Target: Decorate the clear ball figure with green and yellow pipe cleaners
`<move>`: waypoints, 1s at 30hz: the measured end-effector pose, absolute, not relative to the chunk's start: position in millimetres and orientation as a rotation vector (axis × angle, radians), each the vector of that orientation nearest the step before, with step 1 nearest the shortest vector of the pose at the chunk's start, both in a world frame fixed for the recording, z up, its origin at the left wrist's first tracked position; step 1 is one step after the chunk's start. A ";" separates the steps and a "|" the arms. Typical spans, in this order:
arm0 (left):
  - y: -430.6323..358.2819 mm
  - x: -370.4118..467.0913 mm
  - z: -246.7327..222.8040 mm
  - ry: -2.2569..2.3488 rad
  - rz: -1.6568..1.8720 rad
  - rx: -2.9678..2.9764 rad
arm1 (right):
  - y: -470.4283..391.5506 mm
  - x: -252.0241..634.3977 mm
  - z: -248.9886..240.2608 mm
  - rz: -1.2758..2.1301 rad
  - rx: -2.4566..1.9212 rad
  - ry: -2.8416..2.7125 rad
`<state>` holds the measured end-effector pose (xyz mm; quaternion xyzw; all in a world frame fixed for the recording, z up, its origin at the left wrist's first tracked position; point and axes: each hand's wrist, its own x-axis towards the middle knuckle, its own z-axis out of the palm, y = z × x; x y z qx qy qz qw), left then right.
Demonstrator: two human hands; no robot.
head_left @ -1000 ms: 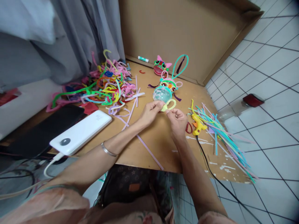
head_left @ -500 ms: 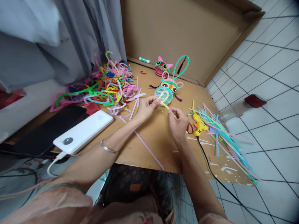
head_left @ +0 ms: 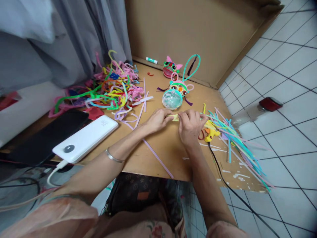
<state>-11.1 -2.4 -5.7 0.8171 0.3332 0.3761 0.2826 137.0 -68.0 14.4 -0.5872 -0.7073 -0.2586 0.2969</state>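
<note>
Two pinch grips, left hand and right hand, secure the yellow strip. Probably light, soft and bendable: hold either side of the exposed section.

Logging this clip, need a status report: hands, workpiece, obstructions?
Left hand, right hand: both gripping pale yellow strip. Strip stretched between them, partly hidden. Yellow glue gun beside right hand, possible snag.
</note>
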 end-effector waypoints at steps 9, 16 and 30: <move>-3.0 -17.7 3.2 0.461 0.737 2.043 | -55.8 170.5 22.4 0.768 -1.329 -1.586; -6.1 -10.1 3.8 0.454 0.912 1.612 | -53.4 167.8 21.9 1.124 -1.108 -1.250; -10.0 6.8 -7.4 0.635 1.304 1.347 | -53.7 137.4 6.4 0.737 -1.162 -1.172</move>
